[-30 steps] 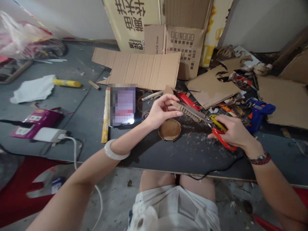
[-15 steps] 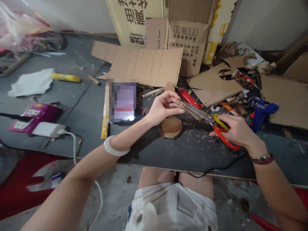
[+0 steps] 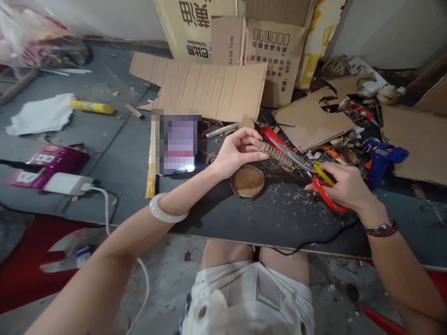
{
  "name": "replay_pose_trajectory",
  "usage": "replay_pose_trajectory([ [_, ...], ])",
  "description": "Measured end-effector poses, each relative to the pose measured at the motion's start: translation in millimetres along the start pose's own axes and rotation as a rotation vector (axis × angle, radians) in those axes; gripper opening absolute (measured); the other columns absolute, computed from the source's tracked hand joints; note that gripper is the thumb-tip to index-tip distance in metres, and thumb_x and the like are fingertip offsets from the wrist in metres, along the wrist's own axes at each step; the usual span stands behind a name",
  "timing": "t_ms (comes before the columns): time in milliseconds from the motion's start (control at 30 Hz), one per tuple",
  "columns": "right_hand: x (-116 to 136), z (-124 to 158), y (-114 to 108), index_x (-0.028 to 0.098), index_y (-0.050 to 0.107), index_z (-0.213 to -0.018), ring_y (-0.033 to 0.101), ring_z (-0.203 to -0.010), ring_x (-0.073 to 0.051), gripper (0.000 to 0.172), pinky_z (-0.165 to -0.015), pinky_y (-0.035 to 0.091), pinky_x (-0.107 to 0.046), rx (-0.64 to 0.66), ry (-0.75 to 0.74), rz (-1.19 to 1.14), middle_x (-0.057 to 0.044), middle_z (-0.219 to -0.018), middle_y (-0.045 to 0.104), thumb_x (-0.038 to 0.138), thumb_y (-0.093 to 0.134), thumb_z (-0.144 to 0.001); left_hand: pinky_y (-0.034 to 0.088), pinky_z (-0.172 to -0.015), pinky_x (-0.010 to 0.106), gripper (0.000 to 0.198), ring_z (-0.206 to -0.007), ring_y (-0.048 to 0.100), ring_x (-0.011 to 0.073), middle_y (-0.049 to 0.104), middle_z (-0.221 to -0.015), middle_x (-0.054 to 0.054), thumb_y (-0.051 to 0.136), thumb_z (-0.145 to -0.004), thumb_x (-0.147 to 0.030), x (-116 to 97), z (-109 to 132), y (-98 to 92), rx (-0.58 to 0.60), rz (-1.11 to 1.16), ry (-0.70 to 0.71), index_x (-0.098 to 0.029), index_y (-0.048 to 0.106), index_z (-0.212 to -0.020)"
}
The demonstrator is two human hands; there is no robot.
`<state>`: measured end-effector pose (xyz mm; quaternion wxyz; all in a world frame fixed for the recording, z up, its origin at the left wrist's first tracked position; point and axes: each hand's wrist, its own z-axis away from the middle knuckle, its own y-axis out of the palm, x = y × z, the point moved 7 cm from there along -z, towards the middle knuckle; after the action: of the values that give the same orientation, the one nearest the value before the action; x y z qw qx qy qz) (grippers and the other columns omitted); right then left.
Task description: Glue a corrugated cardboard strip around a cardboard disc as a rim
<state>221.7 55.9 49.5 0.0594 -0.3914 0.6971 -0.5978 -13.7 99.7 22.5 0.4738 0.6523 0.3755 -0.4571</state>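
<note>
Between the fingers and thumb of my left hand (image 3: 239,151) is a short strip of corrugated cardboard (image 3: 277,154), its ridges showing. My right hand (image 3: 344,186) grips scissors (image 3: 323,186) with one red and one yellow handle. Their blades point left along the strip's upper edge; whether they touch it I cannot tell. Just below the strip lies a round cardboard disc (image 3: 247,182) with a ridged rim. A red-handled tool (image 3: 272,136) lies behind the blades, partly hidden.
A phone (image 3: 179,144) with a blurred screen lies left of my hand. Large cardboard sheets (image 3: 209,88) lean behind. A blue glue gun (image 3: 386,156) and cardboard scraps (image 3: 314,121) sit right. At left are a purple power strip (image 3: 49,165), a charger (image 3: 68,184) and a yellow tube (image 3: 92,106).
The scissors have shifted slightly right along the strip, and more of the strip's ridged face shows beneath the blades. My left hand keeps its hold. The whole view has shifted slightly.
</note>
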Motion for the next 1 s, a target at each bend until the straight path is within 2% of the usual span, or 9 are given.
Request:
replay_pose_trajectory([
  [167, -6.5, 0.4, -0.4, 0.020, 0.053, -0.096, 0.060, -0.075, -0.024, 0.042, -0.061, 0.043, -0.033, 0.026, 0.052, 0.099, -0.008, -0.084, 0.061, 0.055, 0.065, -0.077, 0.049, -0.060, 0.016, 0.043, -0.056, 0.056, 0.0043, 0.054, -0.063, -0.007, 0.089, -0.055, -0.023, 1.5, 0.2, -0.4, -0.005, 0.022, -0.020, -0.019, 0.058, -0.085],
  [267, -6.1, -0.1, 0.5, 0.020, 0.054, -0.096, 0.061, -0.079, -0.028, 0.040, -0.064, 0.044, -0.037, 0.047, 0.042, 0.128, -0.011, -0.087, 0.062, 0.054, 0.065, -0.078, 0.050, -0.062, 0.016, 0.044, -0.057, 0.056, 0.0045, 0.054, -0.063, -0.007, 0.089, -0.055, -0.023, 2.3, 0.9, 0.4, 0.009, 0.018, -0.023, -0.018, 0.058, -0.086],
  [500, -4.1, -1.2, 3.7, 0.022, 0.057, -0.095, 0.062, -0.085, -0.030, 0.040, -0.070, 0.048, -0.042, 0.106, 0.009, 0.025, -0.012, -0.092, 0.064, 0.057, 0.065, -0.077, 0.052, -0.063, 0.013, 0.042, -0.058, 0.058, 0.0035, 0.055, -0.063, -0.007, 0.088, -0.056, -0.020, 2.1, -0.5, 2.2, 0.062, 0.028, 0.017, -0.018, 0.057, -0.084],
  [767, -4.7, -0.3, 2.4, 0.021, 0.059, -0.092, 0.062, -0.079, -0.028, 0.041, -0.068, 0.049, -0.040, 0.141, 0.012, -0.019, -0.012, -0.091, 0.065, 0.058, 0.065, -0.076, 0.056, -0.067, 0.015, 0.042, -0.063, 0.065, 0.0061, 0.065, -0.070, -0.005, 0.088, -0.056, -0.018, 1.5, -0.6, 3.6, 0.082, 0.041, 0.038, -0.018, 0.057, -0.083],
  [1000, -3.0, 0.1, 4.1, 0.021, 0.056, -0.086, 0.058, -0.073, -0.025, 0.038, -0.064, 0.046, -0.039, 0.176, 0.014, -0.024, -0.010, -0.084, 0.063, 0.057, 0.064, -0.078, 0.058, -0.069, 0.016, 0.043, -0.065, 0.068, 0.0074, 0.068, -0.073, -0.005, 0.089, -0.055, -0.019, 1.4, -1.2, 2.4, 0.076, 0.024, 0.045, -0.018, 0.056, -0.082],
])
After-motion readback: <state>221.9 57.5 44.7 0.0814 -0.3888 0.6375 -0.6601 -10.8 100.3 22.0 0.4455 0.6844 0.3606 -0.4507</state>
